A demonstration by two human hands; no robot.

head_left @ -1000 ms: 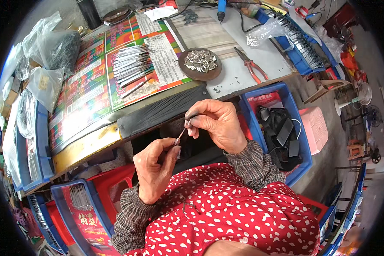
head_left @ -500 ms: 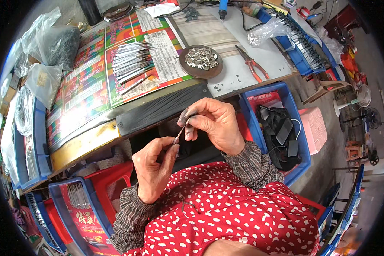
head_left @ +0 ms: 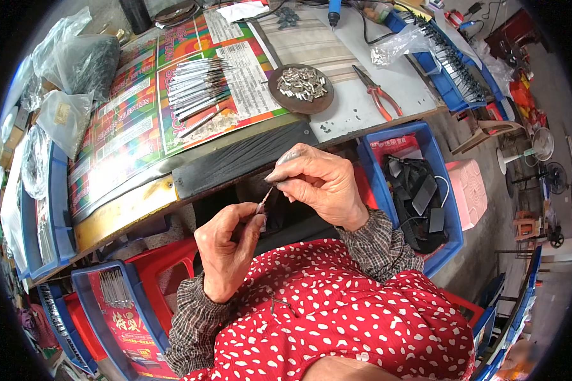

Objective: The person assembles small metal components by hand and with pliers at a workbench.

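My left hand (head_left: pixel 227 246) is closed in a pinch on a thin, pale stick (head_left: pixel 262 206), which points up and to the right. My right hand (head_left: pixel 321 184) is also pinched, its thumb and forefinger closed at the stick's narrow dark upper end. Those fingertips cover the end, so any small part there is hidden. Both hands are above my lap, just off the table's near edge. On the table beyond them is a round brown dish (head_left: pixel 311 105) heaped with short silver metal tubes (head_left: pixel 300 84). Left of the dish lies a row of slim silver-white sticks (head_left: pixel 196 86) with dark ends.
Red-handled pliers (head_left: pixel 378 95) lie right of the dish, below a blue pen-shaped tool (head_left: pixel 334 13). A blue crate (head_left: pixel 448 244) with a black bag (head_left: pixel 413 190) stands at my right. At the left are plastic bags (head_left: pixel 67 117) and another blue crate (head_left: pixel 86 298).
My right hand has turned slightly, and its fingers have drawn closer together at the stick's upper end. The left hand has barely shifted and keeps its pinch.
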